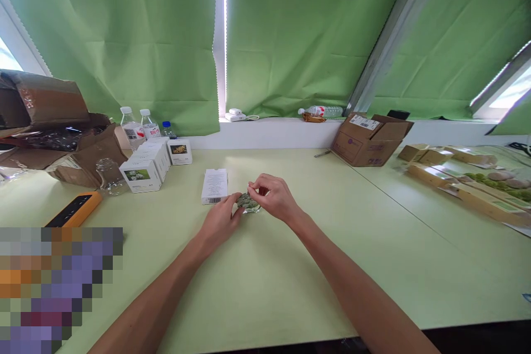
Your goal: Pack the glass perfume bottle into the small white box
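A small clear glass container (252, 211) with grey-green dried plant matter (245, 199) stands on the table in front of me. My left hand (222, 214) has its thumb and fingers closed around the container's left side. Over its right edge, my right hand (274, 197) is closed in a pinch. Something small and whitish shows at the right fingertips, too small to name. A white printed box (214, 186) with a barcode lies just behind my left hand.
At the left stand white picture boxes (143, 171), a glass jar (110, 177), plastic bottles (133, 128), an orange-edged device (74, 210) and an open carton (89, 149). Another cardboard box (367, 141) sits back right. Long tan boxes (452, 174) lie at the far right.
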